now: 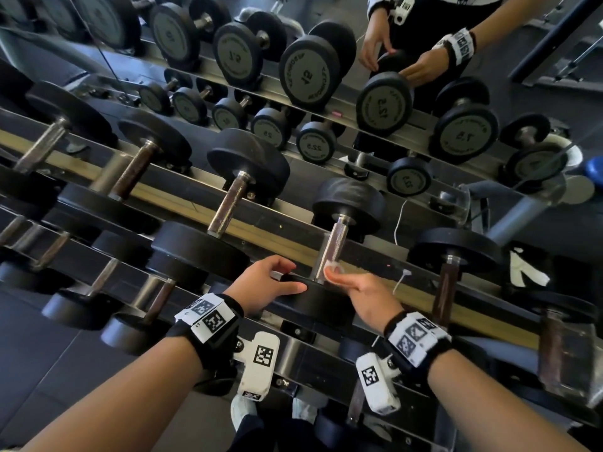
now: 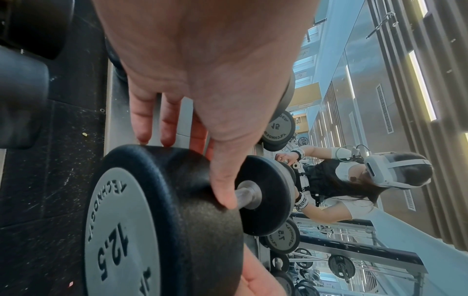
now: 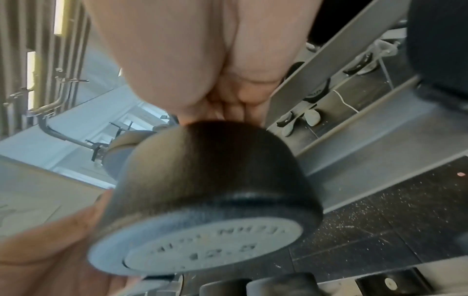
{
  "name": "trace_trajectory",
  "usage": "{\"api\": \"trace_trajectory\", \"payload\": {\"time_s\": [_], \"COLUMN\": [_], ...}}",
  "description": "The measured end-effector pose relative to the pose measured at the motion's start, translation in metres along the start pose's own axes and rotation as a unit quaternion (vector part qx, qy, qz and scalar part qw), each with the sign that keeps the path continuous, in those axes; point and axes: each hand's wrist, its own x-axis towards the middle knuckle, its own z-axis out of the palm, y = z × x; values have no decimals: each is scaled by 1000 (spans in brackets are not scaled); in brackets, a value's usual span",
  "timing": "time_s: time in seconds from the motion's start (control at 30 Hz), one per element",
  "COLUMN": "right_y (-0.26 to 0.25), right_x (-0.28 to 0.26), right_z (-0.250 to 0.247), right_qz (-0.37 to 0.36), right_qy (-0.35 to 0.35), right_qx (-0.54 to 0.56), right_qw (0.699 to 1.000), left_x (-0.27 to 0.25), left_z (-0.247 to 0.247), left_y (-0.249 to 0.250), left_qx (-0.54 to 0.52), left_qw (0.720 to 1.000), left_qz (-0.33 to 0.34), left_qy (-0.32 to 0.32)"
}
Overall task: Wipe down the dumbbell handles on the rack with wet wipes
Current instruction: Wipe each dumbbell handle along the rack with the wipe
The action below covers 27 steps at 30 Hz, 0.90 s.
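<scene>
On the rack's upper tier, the 12.5 dumbbell lies in front of me, its metal handle (image 1: 333, 247) running away from me. My left hand (image 1: 287, 276) rests on the dumbbell's near black head (image 1: 318, 300), with relaxed fingers and the thumb laid along its rim. In the left wrist view, the left hand (image 2: 187, 160) touches the same head (image 2: 192, 200) with straight fingers. My right hand (image 1: 339, 278) pinches a small crumpled wet wipe (image 1: 332, 268) against the handle's near end. The right wrist view is blurred. In it, the right hand's (image 3: 228, 108) curled fingers show behind the head (image 3: 215, 170) and the wipe is hidden.
Neighbouring dumbbells lie close on both sides, one with a steel handle (image 1: 228, 203) at left and one with a brown handle (image 1: 446, 285) at right. A lower tier (image 1: 143, 298) holds smaller dumbbells. A mirror (image 1: 408, 60) behind the rack reflects me. A white cable (image 1: 403, 278) hangs at right.
</scene>
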Motion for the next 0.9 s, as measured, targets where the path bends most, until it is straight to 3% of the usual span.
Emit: {"api": "trace_trajectory", "payload": {"time_s": [0.07,0.17,0.23,0.4,0.47,0.6,0.7,0.83,0.9], "right_y": [-2,9,22,38,41,46,49,41,32], "right_x": [-3,15,36,75,70,40,26,37,48], "right_z": [-11,-32,-36,-11,-1,5,-1,-18,-18], "right_qz": [-2,-3,7,40,33,7,23,63,61], "right_qy": [-16,119,167,149,143,84,48,140,147], "right_qx": [37,79,92,187,224,198,218,329,371], "right_qw": [999,990,982,970,964,977,975,932,915], "left_x": [-1,-1,-1,0,0,-1,-1,-1,-1], "left_z": [1,1,2,2,3,3,2,2,2], "left_y": [-1,-2,-4,-7,-7,-6,-5,-5,-5], "left_qx": [0,0,-1,-17,-20,-23,-25,-19,-18], "left_qw": [1000,1000,1000,1000,1000,1000,1000,1000,1000], "left_qz": [0,-5,-5,-5,-3,-1,-2,-4,-3], "left_qy": [-3,-1,0,-4,-2,-2,-7,-11,-9]}}
